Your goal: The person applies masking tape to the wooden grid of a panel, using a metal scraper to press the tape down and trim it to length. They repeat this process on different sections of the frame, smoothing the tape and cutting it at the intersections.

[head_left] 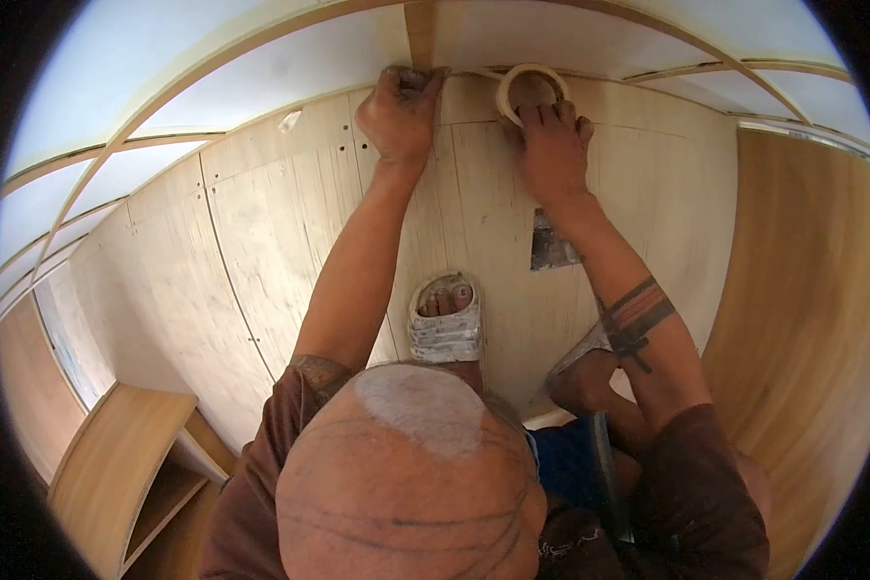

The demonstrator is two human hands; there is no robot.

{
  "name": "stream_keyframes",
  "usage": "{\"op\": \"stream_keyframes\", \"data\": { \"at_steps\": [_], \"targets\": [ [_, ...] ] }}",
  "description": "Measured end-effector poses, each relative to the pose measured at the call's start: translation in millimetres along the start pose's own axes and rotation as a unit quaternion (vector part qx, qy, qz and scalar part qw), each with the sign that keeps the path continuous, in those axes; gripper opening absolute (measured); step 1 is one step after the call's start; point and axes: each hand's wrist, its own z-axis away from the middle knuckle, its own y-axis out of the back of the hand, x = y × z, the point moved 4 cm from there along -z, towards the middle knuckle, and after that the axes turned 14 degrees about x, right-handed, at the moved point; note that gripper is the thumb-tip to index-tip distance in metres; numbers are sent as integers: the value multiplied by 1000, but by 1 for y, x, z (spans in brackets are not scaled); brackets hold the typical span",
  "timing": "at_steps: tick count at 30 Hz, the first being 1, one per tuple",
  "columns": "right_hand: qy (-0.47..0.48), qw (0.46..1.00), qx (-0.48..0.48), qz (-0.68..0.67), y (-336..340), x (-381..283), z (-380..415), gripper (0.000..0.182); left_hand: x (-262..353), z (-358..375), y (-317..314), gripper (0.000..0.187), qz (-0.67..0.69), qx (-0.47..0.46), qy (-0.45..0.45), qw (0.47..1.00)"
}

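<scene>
A roll of pale tape (506, 94) is in my right hand (554, 145), with the fingers hooked over its rim near the foot of the framed panel. From the roll a short strip of tape (474, 72) runs left toward my left hand (399, 114). That hand is closed, its fingertips pressed at the base of a wooden upright (420, 34). The fingertips hide most of what they hold, which seems to be the end of the strip.
White panels with wooden strips (329, 58) curve across the top. Below lies a pale plywood floor (290, 213) with a dark patch (551, 242). A wooden shelf unit (116, 464) stands lower left, a brown wood panel (793, 290) at right. My sandalled foot (445, 319) is between my arms.
</scene>
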Motion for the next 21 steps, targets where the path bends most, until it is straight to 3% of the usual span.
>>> {"op": "stream_keyframes", "data": {
  "at_steps": [3,7,10,13,15,18,19,21],
  "targets": [
    [70,997,-22,12,7,14,9,42,0,-3,-2,38,-9,2,1,1000],
    [64,995,-59,45,10,45,8,41,-7,-4,-2,38,-17,-4,11,1000],
    [6,994,-34,106,17,89,8,35,-5,-4,-1,39,-10,-9,23,1000],
    [73,994,8,85,26,104,10,33,-5,-5,-2,41,-81,-14,-5,997],
    [44,992,9,121,30,116,7,44,-3,-4,-3,38,-54,-5,11,998],
    [-22,988,7,152,33,156,21,44,-5,-6,0,38,-33,-10,27,999],
    [-18,989,6,150,32,156,23,44,-6,-5,0,41,-33,-30,31,999],
    [-105,990,-45,89,32,161,28,49,-6,-3,0,41,-46,-22,34,998]
  ]
}}
